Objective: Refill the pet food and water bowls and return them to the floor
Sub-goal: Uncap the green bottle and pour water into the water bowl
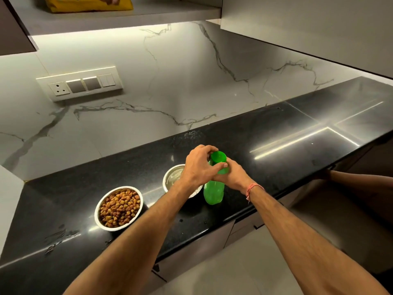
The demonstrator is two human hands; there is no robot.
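The green bottle (213, 191) stands upright on the black counter (276, 133), touching or just beside the steel water bowl (173, 176) on its left. Left of that bowl, a little apart, sits the kibble bowl (119, 207). Both hands crowd the bottle's cap, and the left forearm crosses over the water bowl. Right of the bottle and behind it toward the marble wall (170, 81), the counter lies bare.

One camera only — worn on the person's head, looking forward and down along both forearms at a black counter (276, 133) close below, with the marble wall (170, 71) behind and floor at lower right.
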